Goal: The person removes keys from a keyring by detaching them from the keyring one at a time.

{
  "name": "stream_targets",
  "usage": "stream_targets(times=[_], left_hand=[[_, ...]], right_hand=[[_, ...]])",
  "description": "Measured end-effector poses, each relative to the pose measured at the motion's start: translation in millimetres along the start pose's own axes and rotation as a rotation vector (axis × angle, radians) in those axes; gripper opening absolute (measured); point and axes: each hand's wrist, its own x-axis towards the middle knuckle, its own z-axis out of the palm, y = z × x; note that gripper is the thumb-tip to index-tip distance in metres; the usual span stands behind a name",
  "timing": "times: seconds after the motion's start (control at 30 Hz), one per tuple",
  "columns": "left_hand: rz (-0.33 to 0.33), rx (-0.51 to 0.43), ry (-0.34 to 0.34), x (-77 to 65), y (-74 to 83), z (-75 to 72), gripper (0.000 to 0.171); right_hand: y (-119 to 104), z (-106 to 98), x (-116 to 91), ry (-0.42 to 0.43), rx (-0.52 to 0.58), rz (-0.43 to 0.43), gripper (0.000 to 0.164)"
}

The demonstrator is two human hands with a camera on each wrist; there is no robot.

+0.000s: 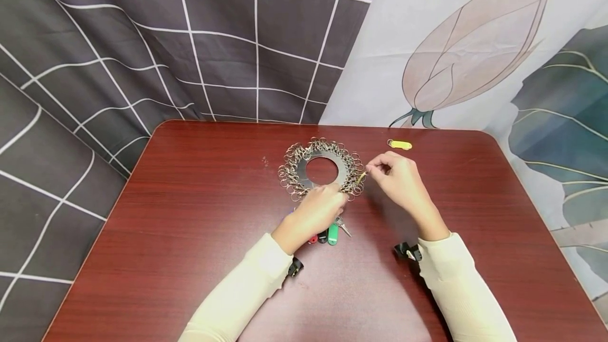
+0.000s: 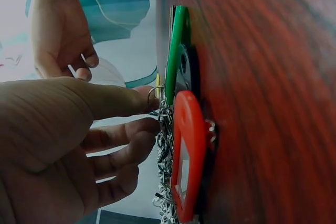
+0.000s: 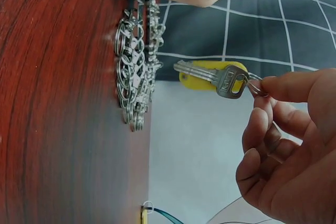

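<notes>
A flat metal ring-shaped disc [image 1: 301,169] lies on the table, its rim hung with many small clips and wire rings [image 3: 128,72]. My left hand [image 1: 319,206] is at the near edge of the disc, thumb and fingertips pinching a small wire ring [image 2: 151,95] there. Just right of the disc, my right hand [image 1: 396,178] pinches a split ring [image 3: 256,85] that carries a silver key [image 3: 231,82] and a yellow key tag [image 3: 197,81]. The key and tag hang above the tabletop, pointing toward the disc.
Near the left wrist lie a green key tag [image 1: 333,234], a black key tag [image 1: 323,236], a red key tag [image 2: 191,150] and a key [image 1: 344,227]. Another yellow key tag [image 1: 400,144] rests at the back right of the table [image 1: 199,199]. Curtains hang behind.
</notes>
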Motion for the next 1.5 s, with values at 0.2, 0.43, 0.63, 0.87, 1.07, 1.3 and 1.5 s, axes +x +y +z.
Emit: stream_targets(times=[0.2,0.43,0.63,0.87,1.07,1.3,1.5], left_hand=[[0.006,-0.053,-0.054,-0.9,0.6,1.9,0.010],[-0.001,-0.125,-0.076,0.0,-2.1,-1.9,0.008],[-0.022,-0.161,-0.087,1.5,-7.3,-13.5,0.005],[-0.048,-0.166,-0.074,-0.7,-18.0,-29.0,0.008],[-0.088,-0.186,-0.074,-11.3,-32.2,-33.1,0.008],[-0.128,-0.142,-0.101,-27.3,-44.0,-36.8,0.017],[-0.128,-0.125,-0.072,-37.2,-51.1,-37.9,0.023]], right_hand=[[4,-2,1,0.002,-0.002,-0.003,0.007],[11,-11,3,0.033,-0.006,0.012,0.008],[18,-21,6,0.058,0.008,0.078,0.013],[32,-32,7,0.087,0.034,0.156,0.023],[40,-45,7,0.112,-0.019,0.133,0.023],[55,-61,15,0.113,-0.101,0.101,0.019],[76,-71,22,0.072,-0.146,0.094,0.019]])
